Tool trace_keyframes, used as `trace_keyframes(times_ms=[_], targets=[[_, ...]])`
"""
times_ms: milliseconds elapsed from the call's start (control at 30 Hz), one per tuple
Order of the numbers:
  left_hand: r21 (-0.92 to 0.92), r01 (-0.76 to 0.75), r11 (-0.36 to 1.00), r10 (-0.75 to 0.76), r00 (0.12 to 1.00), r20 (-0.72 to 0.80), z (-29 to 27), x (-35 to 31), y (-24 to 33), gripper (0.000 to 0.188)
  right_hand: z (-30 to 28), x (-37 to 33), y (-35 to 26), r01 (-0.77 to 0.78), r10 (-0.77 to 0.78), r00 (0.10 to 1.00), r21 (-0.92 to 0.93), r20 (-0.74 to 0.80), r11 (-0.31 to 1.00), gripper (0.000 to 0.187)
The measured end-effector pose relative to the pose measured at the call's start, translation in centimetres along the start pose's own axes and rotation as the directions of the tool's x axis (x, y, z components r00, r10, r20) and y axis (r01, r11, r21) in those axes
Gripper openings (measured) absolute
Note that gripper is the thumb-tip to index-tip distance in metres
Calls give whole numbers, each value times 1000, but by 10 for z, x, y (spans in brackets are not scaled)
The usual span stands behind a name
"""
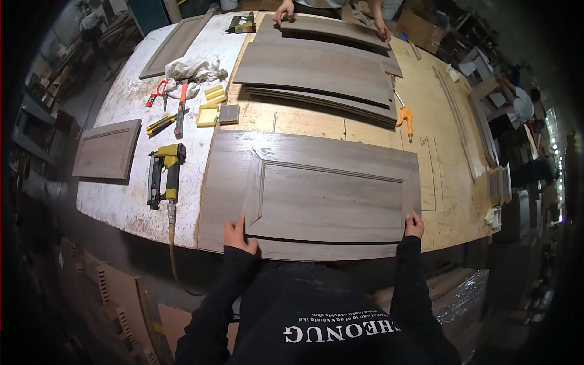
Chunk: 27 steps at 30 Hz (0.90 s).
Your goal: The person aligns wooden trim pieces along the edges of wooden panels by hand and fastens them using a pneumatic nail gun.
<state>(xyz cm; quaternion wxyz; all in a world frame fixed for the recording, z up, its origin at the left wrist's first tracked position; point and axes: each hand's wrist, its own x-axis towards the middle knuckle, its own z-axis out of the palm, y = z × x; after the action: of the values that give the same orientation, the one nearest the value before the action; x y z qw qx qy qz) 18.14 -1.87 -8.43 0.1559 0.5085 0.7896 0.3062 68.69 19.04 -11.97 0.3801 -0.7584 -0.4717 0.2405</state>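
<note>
A grey-brown framed cabinet door [331, 198] lies in front of me over a larger flat board [222, 182] of the same colour. A dark shadow runs along the door's near edge; whether it rests fully on the board I cannot tell. My left hand [240, 236] grips the door's near left corner, thumb along the edge. At the near right corner, my right hand [414, 225] pinches the door's edge. A yellow and black nail gun [166, 175], hose attached, lies left of the board.
Stacked grey-brown panels [316, 67] lie at the far side, where another person's hands [380, 30] hold a panel. On the left are a smaller door [108, 149], a red-handled hammer [181, 109], yellow boxes [208, 115] and a rag [196, 70]. An orange air blow gun [406, 120] lies right.
</note>
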Motion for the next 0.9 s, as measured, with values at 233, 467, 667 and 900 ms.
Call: trace_keyframes(times_ms=[233, 467, 667, 900], targets=[[79, 136, 988, -118, 973, -199, 25, 37, 17, 65, 0, -2, -5, 17, -19, 999, 68, 28, 998, 36], [-20, 136, 991, -137, 967, -216, 18, 32, 17, 62, -2, 0, -1, 16, -16, 1000, -20, -1, 1000, 38], [64, -64, 996, 66, 997, -33, -16, 3, -1, 71, -19, -16, -30, 39, -41, 979, 11, 200, 999, 50], [-33, 32, 999, -33, 999, -18, -13, 5, -15, 65, -24, -20, -25, 10, -20, 978, 49, 205, 999, 51]])
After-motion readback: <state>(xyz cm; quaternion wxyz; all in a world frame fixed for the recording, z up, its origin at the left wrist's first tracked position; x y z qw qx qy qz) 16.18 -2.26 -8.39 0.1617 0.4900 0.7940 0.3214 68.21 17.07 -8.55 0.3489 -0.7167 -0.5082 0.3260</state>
